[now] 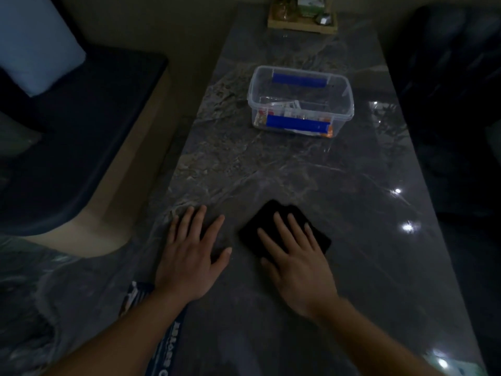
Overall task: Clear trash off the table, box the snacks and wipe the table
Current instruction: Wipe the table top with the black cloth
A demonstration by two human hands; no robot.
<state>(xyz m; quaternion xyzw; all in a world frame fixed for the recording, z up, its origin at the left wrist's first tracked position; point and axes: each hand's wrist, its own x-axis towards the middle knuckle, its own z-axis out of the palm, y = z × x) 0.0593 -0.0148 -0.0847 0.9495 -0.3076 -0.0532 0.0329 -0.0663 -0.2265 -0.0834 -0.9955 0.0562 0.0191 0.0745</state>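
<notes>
A dark marble table (298,172) runs away from me. My right hand (295,259) lies flat with straight fingers pressing a folded black cloth (271,215) onto the near part of the table. My left hand (189,256) rests flat on the bare tabletop just left of the cloth, fingers spread. Farther back stands a clear plastic box (301,101) with blue clip handles, lid off, with snack packets (276,115) lying inside.
A wooden tray (301,21) with small items sits at the table's far end. A dark bench seat (81,131) with a pale blue cushion (35,42) lies to the left. Dark seating (455,77) flanks the right side.
</notes>
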